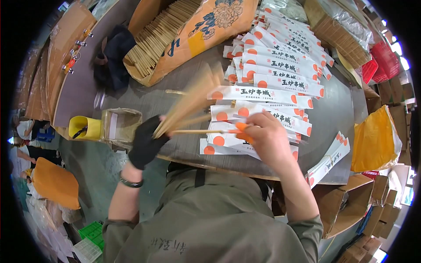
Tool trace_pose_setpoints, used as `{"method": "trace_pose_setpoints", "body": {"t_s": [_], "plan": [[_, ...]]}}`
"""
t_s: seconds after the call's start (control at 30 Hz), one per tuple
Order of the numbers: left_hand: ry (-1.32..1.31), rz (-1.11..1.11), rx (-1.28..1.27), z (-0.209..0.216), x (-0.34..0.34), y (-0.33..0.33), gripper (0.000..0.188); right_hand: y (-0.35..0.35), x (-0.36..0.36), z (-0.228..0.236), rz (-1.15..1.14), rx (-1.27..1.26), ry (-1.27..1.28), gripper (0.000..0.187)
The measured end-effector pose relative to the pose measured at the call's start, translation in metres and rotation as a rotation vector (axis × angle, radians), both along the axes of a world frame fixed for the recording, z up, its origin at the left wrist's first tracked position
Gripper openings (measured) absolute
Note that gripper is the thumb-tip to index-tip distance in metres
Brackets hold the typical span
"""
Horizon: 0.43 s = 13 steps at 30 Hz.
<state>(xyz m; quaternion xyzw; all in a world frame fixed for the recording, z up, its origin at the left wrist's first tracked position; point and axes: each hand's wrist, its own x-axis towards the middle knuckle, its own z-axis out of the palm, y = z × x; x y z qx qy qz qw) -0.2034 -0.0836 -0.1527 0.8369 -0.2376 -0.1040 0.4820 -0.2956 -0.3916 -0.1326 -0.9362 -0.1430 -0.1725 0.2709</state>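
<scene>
My left hand (148, 142), in a black glove, is closed around a fanned bunch of wooden chopsticks (188, 103), smeared by motion. Orange finger covers show on my right hand (265, 138), whose fingers pinch the right end of one or two chopsticks (195, 131) lying level between both hands. Whether that end is inside a paper sleeve is hard to make out. Beneath and beyond the right hand, white paper chopstick sleeves (280, 81) with orange dots and dark lettering lie in overlapping rows, some with chopsticks in them.
An orange bag (219, 22) holding many loose chopsticks (164, 37) lies at the back, beside dark cloth (116, 52). At left stand a yellow cup (85, 128) and a taped box (123, 125). More sleeves (329, 160) lie near the table's right edge, beside cardboard boxes (346, 204).
</scene>
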Motion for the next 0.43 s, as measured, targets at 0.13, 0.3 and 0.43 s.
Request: {"method": "trace_pose_setpoints", "body": {"t_s": [0.13, 0.3, 0.43], "plan": [[0.334, 0.087, -0.613, -0.008, -0.017, -0.091, 0.032, 0.042, 0.026, 0.001, 0.14, -0.144, -0.048, 0.02], [-0.28, 0.425, -0.19, -0.078, 0.022, -0.036, 0.03, -0.024, 0.017, -0.009, -0.313, -0.213, 0.188, 0.059], [-0.47, 0.372, 0.327, -0.084, 0.016, -0.021, 0.034, -0.065, 0.025, -0.046, -0.333, -0.351, 0.265, 0.073]]}}
